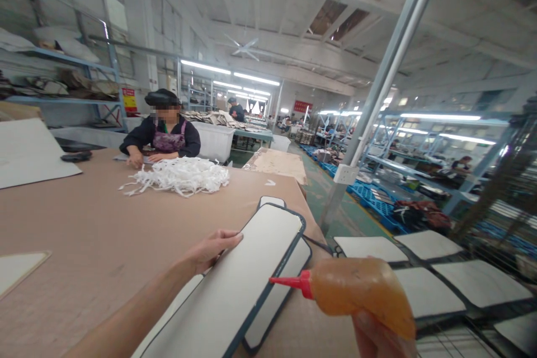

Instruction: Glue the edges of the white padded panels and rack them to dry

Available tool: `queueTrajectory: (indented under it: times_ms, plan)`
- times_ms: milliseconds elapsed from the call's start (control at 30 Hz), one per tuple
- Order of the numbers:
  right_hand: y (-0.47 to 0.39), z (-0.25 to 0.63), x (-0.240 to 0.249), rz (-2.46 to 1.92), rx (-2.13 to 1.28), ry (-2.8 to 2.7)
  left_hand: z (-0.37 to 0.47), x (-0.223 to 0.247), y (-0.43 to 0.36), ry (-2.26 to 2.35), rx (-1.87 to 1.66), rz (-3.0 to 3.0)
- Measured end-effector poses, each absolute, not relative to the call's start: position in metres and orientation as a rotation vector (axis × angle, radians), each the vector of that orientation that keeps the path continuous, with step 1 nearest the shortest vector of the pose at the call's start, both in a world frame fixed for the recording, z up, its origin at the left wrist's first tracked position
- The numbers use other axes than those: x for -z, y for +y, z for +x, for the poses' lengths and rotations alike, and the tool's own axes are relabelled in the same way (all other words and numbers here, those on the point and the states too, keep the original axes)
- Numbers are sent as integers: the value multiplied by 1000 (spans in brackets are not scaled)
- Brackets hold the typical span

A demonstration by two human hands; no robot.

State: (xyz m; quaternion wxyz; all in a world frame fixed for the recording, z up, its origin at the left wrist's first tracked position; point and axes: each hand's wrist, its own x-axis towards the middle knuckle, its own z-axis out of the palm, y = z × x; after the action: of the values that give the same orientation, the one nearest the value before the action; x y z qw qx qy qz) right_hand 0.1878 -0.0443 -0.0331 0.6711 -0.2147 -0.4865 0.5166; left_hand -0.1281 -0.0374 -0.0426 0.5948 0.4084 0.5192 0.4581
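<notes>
My left hand (216, 249) grips the left edge of a long white panel (247, 257) with a dark border and rounded corners, thumb on top and fingers underneath. In my right hand (380, 335) is a squeeze bottle (356, 288) of amber liquid, tipped on its side. Its red nozzle (289, 281) points left, with the tip at the panel's dark right edge; whether it touches I cannot tell. Beneath the held panel lie similar panels, one showing at the right (277, 296) and another poking out at the top (272, 200).
A pile of white strips (180, 175) lies across the brown table (146, 235), before a seated person (165, 131). White sheets (29, 151) rest at the left. A metal post (377, 84) rises beyond the table's right edge, near a rack of white panels (432, 291).
</notes>
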Motion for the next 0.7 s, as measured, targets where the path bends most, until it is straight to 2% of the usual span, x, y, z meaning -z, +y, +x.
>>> queueTrajectory:
  times_ms: [333, 700]
  plan:
    - [-46, 190, 40, -546, -1181, -1090, -127, 39, -30, 1252, -1083, 930]
    - [-67, 165, 18, -701, -1170, -998, -127, 36, -20, 1289, -1120, 893]
